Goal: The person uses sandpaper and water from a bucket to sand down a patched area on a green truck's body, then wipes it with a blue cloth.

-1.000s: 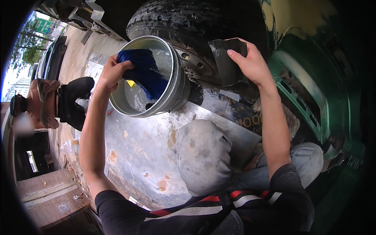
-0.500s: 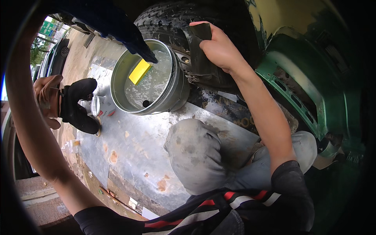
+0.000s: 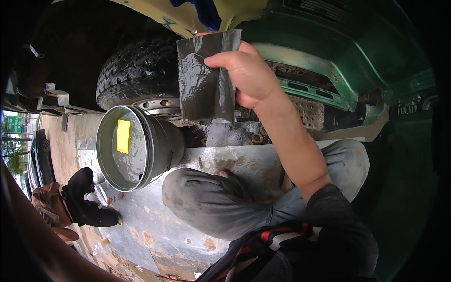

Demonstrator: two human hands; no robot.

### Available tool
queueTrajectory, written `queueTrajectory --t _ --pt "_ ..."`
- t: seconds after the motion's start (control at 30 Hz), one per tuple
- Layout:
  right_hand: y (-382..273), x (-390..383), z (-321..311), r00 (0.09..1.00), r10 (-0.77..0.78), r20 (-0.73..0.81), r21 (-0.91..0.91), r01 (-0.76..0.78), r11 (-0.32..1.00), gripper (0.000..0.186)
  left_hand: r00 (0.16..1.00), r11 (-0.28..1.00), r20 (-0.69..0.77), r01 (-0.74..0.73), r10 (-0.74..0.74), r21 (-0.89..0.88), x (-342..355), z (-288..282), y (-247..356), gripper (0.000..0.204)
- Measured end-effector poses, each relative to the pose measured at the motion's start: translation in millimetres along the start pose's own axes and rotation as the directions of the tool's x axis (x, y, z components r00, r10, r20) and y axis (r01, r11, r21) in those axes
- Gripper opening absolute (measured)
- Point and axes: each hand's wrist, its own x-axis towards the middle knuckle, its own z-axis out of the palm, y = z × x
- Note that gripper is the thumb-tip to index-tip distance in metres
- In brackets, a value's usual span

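My right hand (image 3: 256, 77) is closed on a dark, wet sheet of sandpaper (image 3: 195, 80), thumb across its front and the fingers behind. The sheet is creased and shines with water. Below and left of it stands a metal bucket (image 3: 165, 145) of cloudy water. A yellow rectangular block (image 3: 123, 136), perhaps a sponge, floats in it. Only my left forearm (image 3: 42, 235) shows, at the lower left rim; the left hand is out of the picture. Dark blue cloth (image 3: 206, 14) hangs at the top edge, and what holds it is hidden.
A large tyre (image 3: 136, 77) is behind the bucket. Green vehicle bodywork (image 3: 376, 61) with a slotted step (image 3: 310, 89) fills the right. Another person (image 3: 82, 199) crouches at the left beside a small white tub (image 3: 101, 195). Sheet metal (image 3: 183, 235) covers the ground.
The view has swung to the right. My right hand still grips the sandpaper, now turned with its broad face showing. The blue cloth has moved from over the bucket to the top edge.
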Motion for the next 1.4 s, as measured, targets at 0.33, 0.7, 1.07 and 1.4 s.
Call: queueTrajectory --t 0.33,0.7,1.07,1.4 --pt "-105 93 -89 0.995 -0.102 -0.02 -0.088 0.1 0.991 0.026 0.962 0.922 0.092 -0.272 0.257 0.275 64 150 62 0.042" --pt "-93 136 -36 0.831 -0.537 -0.145 -0.489 0.412 0.769 0.037 0.849 0.852 -0.095 -0.508 0.52 0.13 9 193 47 0.095" --pt "-85 130 -105 0.797 -0.595 0.101 -0.372 0.585 0.721 0.035 0.912 0.898 0.083 -0.41 0.401 0.163 34 201 63 0.053" --pt "33 85 -184 0.851 -0.232 -0.472 -0.02 0.253 0.967 0.025 0.659 0.048 0.367 -0.522 0.656 0.851 50 197 55 0.024"
